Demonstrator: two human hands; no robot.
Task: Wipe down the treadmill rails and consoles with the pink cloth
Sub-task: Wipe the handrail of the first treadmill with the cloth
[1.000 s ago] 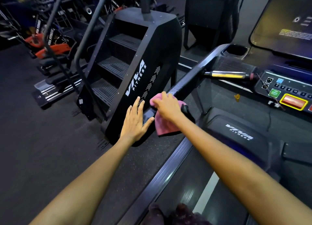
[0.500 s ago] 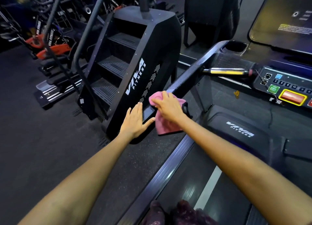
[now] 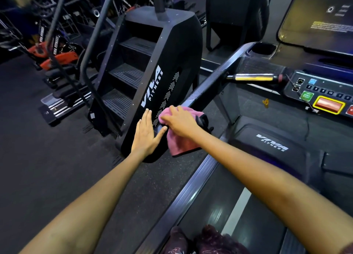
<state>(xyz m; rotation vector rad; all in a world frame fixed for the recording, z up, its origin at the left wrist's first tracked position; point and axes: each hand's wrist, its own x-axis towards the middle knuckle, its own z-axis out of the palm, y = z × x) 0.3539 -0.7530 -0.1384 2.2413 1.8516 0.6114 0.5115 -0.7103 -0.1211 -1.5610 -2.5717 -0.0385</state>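
Note:
The pink cloth [image 3: 178,143] is draped over the near end of the treadmill's left rail [image 3: 214,76], a dark bar running up toward the console [image 3: 324,95]. My right hand [image 3: 181,121] lies on top of the cloth, fingers curled over it, pressing it onto the rail end. Just left of it, my left hand [image 3: 146,133] is flat with straight fingers, its thumb touching the rail end beside the cloth. The rail tip under the cloth is hidden.
A black stair-climber [image 3: 152,72] marked VIVA FITNESS stands close on the left of the rail. The treadmill belt [image 3: 219,211] and motor cover [image 3: 271,143] lie below right. A screen [image 3: 321,19] and cup holder [image 3: 264,48] sit above the console. Other gym machines [image 3: 55,57] crowd the far left.
Both hands stay at the rail's near end. My right hand with the cloth has shifted slightly along the rail end; the view has dipped a little.

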